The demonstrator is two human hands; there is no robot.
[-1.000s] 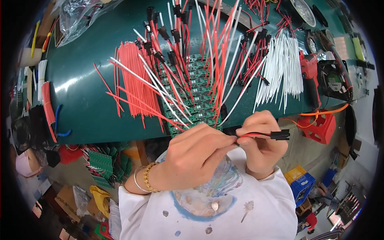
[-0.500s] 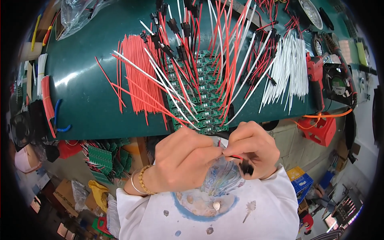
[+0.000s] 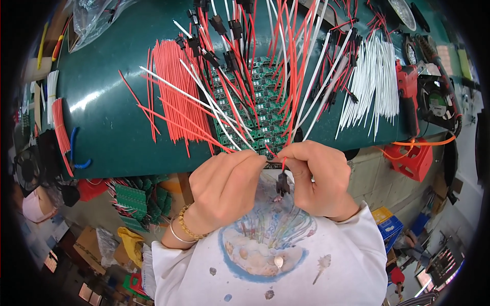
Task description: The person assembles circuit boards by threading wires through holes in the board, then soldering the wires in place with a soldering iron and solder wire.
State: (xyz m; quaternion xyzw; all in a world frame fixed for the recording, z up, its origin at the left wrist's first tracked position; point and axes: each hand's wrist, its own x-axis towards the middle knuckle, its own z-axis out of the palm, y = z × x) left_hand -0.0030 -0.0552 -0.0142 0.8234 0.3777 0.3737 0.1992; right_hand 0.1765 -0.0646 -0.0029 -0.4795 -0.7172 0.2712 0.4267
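Note:
My left hand [image 3: 224,184] is closed in a pinch at the table's front edge, apparently on a thin black wire running toward my right hand. My right hand [image 3: 320,178] pinches a red wire between thumb and forefinger. Below its fingertips dangles a black connector plug [image 3: 283,184] on this wire lead. Just beyond my fingers lies a panel of green circuit boards [image 3: 261,133], with red and white wires rising from both sides. Several more black connector plugs [image 3: 218,24] on red and black leads stand up over the panel's far part.
Bundles of red wires [image 3: 178,92] and white wires [image 3: 371,84] flank the panel on the green table [image 3: 115,122]. A red-handled tool [image 3: 408,94] and a small fan [image 3: 434,102] sit at right. Below the table are a red stool [image 3: 412,159] and stacked green boards [image 3: 133,200].
Both hands have moved up and away from my body, to the panel's near edge. The black connector plug has swung from my right palm to hang between the hands.

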